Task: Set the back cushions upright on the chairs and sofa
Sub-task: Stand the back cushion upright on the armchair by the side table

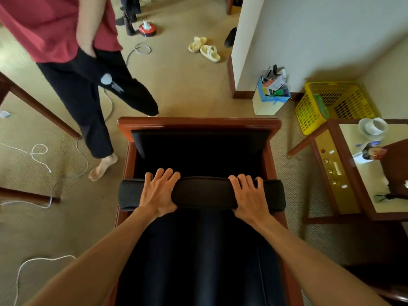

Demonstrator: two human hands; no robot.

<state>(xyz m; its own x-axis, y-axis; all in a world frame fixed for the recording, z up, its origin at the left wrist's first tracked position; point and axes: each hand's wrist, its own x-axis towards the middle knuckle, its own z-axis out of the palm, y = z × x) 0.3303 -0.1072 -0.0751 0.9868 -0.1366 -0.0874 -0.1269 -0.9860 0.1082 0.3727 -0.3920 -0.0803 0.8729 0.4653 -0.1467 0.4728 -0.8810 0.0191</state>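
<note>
Carpeted room, wooden armchair seen from above.
Both hands draped over the top edge of the dark back cushion, held above the chair's seat, short of its backrest; left hand and right hand well apart, fingers spread and curled over the edge. Risk, by judgement: cushion slumping forward if released before leaning against the backrest.

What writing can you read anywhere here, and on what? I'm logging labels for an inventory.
None can be read.
Boxes in the blue-taped carton: print is there, too small and blurred.
Small labels on the yellow panel of the side table: too blurred.
Packet on the side table: coloured print, unreadable.
</note>
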